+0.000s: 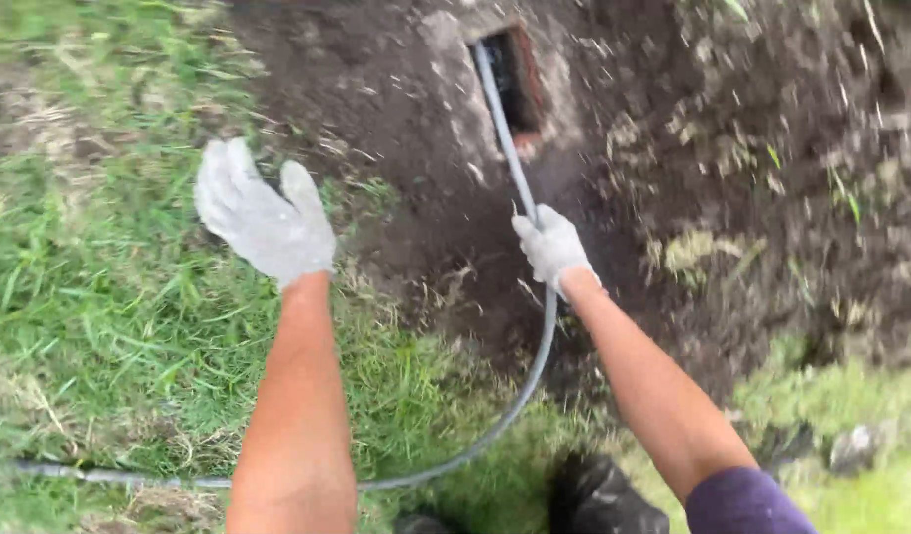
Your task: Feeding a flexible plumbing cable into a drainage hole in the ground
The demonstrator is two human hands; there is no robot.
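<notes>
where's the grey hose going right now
In the head view, the grey hose curves from the grass at lower left, through the right hand, into the rectangular opening in the soil, top centre.

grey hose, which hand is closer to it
Right. The right hand grips the grey hose just below the rectangular opening; the left hand is off to the side, above the grass, holding nothing.

A grey hose (535,366) lies across grass (109,307) and dug soil (396,89).

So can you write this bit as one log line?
right hand: grips grey hose | hose end: in dirt hole | left hand: open, over grass
</notes>
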